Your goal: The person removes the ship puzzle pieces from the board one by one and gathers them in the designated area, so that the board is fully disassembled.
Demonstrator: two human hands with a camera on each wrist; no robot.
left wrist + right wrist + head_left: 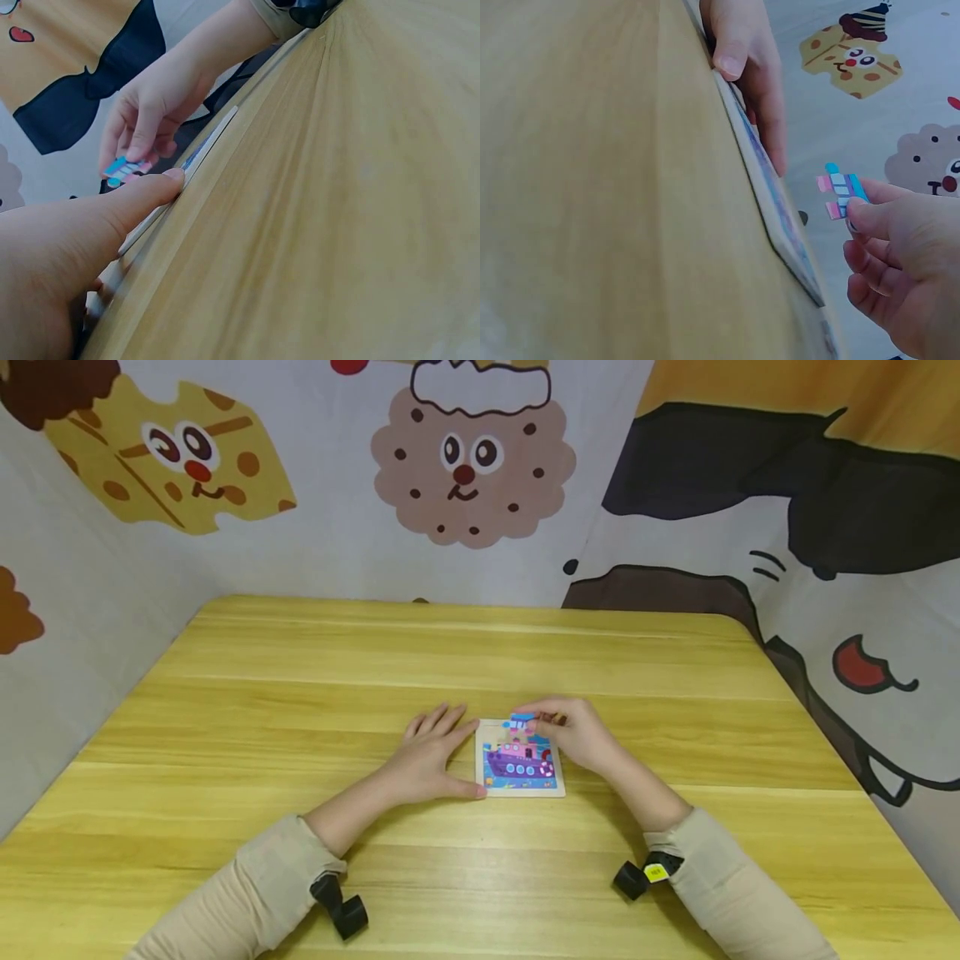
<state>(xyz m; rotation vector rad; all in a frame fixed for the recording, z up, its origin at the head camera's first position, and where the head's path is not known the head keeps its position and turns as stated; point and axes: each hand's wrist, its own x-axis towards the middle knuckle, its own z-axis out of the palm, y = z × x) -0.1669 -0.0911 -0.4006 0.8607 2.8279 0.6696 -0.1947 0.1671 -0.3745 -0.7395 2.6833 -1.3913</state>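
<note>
A small square jigsaw puzzle [521,781] in a pale frame lies flat on the table, its picture a purple and pink ship on blue water. Along the frame's left side rests my left hand [431,764], fingers spread, with the thumb at the lower left corner and the index finger at the upper left one. Thumb and fingers of my right hand [581,735] pinch a blue, white and pink puzzle piece [841,193] over the upper part of the puzzle. In the right wrist view that piece is raised above the board. Bare backing shows in the puzzle's upper area.
The wooden table [300,652] reaches back to a hanging cloth [322,560] printed with cartoon food. Black wrist cameras [348,914] are strapped at both sleeves, close above the tabletop.
</note>
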